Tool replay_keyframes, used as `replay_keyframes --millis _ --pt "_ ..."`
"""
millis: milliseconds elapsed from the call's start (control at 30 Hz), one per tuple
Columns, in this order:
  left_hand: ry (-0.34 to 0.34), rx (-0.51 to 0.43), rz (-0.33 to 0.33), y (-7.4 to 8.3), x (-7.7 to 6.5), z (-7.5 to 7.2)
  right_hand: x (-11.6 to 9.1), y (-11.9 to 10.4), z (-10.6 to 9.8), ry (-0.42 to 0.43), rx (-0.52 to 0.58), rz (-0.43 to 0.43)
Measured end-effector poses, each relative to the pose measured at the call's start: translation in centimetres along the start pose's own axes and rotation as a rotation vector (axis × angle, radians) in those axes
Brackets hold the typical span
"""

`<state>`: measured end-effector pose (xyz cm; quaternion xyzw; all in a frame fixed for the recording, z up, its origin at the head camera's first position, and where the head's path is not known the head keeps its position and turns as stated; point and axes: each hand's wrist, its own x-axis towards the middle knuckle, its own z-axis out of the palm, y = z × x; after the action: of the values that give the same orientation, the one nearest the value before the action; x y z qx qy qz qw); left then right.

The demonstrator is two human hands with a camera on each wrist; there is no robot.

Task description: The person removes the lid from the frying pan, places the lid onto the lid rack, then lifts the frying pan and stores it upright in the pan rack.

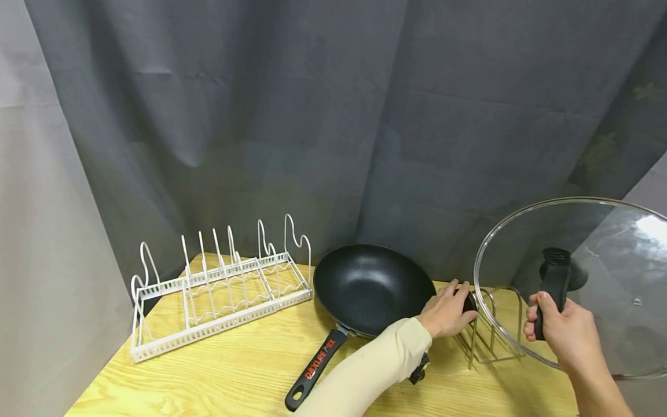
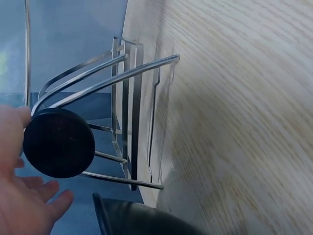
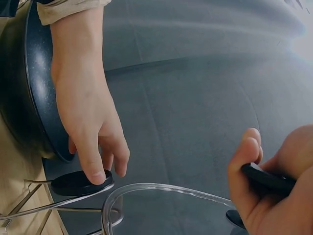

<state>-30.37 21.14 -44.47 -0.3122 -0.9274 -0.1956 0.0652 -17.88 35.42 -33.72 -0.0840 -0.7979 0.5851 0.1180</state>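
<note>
My right hand [image 1: 570, 333] grips the black upright handle [image 1: 554, 284] of a large clear glass lid [image 1: 638, 324], held tilted up at the right. The lid's metal rim overlaps a small metal wire rack [image 2: 117, 76]. At that rack's left end, my left hand [image 1: 445, 310] reaches over a round black disc [image 2: 58, 142] with its fingers spread and loosely bent. One fingertip rests on the disc's edge in the right wrist view. Just left of this hand lies a black frying pan [image 1: 370, 289], its inside facing up, with the left forearm crossing in front of it.
A white wire rack [image 1: 229, 322] with upright dividers stands on the left of the wooden table [image 1: 219, 382]. The pan's handle [image 1: 318, 370] points toward the front. Behind the table hangs a dark grey curtain [image 1: 312, 116].
</note>
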Motion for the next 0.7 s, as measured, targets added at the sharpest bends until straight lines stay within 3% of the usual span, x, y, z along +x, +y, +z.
replay_keyframes --millis 133,333,700 --pt "-0.004 0.039 -0.001 0.2 0.0 0.0 -0.1 0.1 0.1 0.013 -0.027 -0.002" --pt "0.005 0.061 -0.020 0.5 -0.1 -0.1 -0.2 0.3 0.3 0.031 -0.178 -0.010" --pt "0.116 0.120 -0.075 1.1 -0.2 0.5 -0.3 0.5 0.4 0.040 -0.299 -0.040"
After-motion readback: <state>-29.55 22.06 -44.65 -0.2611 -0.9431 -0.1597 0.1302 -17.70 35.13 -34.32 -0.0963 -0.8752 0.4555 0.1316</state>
